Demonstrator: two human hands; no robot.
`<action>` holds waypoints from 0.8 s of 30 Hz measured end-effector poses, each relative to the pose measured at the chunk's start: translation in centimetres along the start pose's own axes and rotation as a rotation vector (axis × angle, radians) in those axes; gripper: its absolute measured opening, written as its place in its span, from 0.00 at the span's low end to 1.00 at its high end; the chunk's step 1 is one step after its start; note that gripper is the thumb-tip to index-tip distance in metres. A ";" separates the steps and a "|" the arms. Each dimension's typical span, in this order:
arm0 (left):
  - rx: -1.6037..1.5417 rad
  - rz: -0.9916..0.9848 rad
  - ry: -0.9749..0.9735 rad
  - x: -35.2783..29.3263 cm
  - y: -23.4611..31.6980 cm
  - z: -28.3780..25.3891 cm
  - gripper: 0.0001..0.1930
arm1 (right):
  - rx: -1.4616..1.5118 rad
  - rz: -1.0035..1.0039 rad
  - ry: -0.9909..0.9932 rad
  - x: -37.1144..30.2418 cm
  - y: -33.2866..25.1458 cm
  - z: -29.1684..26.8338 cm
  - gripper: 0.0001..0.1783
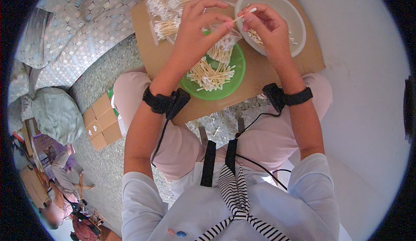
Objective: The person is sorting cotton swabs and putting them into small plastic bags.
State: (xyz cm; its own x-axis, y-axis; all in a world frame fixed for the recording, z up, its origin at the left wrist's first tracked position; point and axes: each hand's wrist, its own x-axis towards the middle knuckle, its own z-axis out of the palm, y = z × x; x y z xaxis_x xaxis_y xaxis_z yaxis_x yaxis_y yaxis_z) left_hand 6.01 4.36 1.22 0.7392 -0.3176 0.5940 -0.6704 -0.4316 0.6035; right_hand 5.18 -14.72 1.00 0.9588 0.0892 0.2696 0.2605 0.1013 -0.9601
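Above a board of brown cardboard, a cotton swab (238, 18) with a wooden stick spans the gap between my two hands. My left hand (197, 28) pinches its left end between fingertips, hiding that tip. Near the white tip at the other end, my right hand (271, 28) holds the swab with curled fingers, over a white bowl (302, 22). Inside that bowl lie loose cotton swabs (255, 37). Below my left hand stands a green bowl (237, 78) with a heap of swabs (210, 74) in it.
Clear plastic bags of swabs (167, 6) lie at the cardboard's (145, 19) far left. A white wall (359, 67) rises at the right. Flattened brown cartons (104, 121) rest on the floor at left. Farther off, lower left, another person (63, 189) is visible.
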 end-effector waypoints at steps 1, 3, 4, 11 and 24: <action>0.002 -0.003 0.001 0.0 -0.3 -0.1 0.06 | -0.006 0.018 0.001 0.0 0.0 0.0 0.09; -0.204 -0.205 0.073 0.1 -0.8 -0.4 0.06 | -0.217 -0.056 -0.027 0.2 0.2 -0.3 0.09; -0.204 -0.205 0.072 0.2 -0.9 -0.4 0.06 | -0.431 -0.132 -0.052 0.3 0.3 -0.4 0.09; 0.382 0.148 0.052 1.2 -0.6 -2.4 0.06 | -0.784 -0.101 -0.140 -0.3 0.0 -0.2 0.15; 0.462 0.206 -0.128 1.1 -0.6 -2.8 0.07 | -0.675 0.042 -0.137 -0.5 0.7 -0.1 0.15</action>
State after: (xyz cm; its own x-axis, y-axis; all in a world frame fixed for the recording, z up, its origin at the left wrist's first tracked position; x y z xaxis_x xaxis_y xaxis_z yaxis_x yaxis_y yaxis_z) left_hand 7.07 6.63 3.03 0.6164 -0.5233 0.5884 -0.7255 -0.6680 0.1659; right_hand 4.94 -14.82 0.16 0.9584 0.2083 0.1953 0.2792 -0.5400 -0.7940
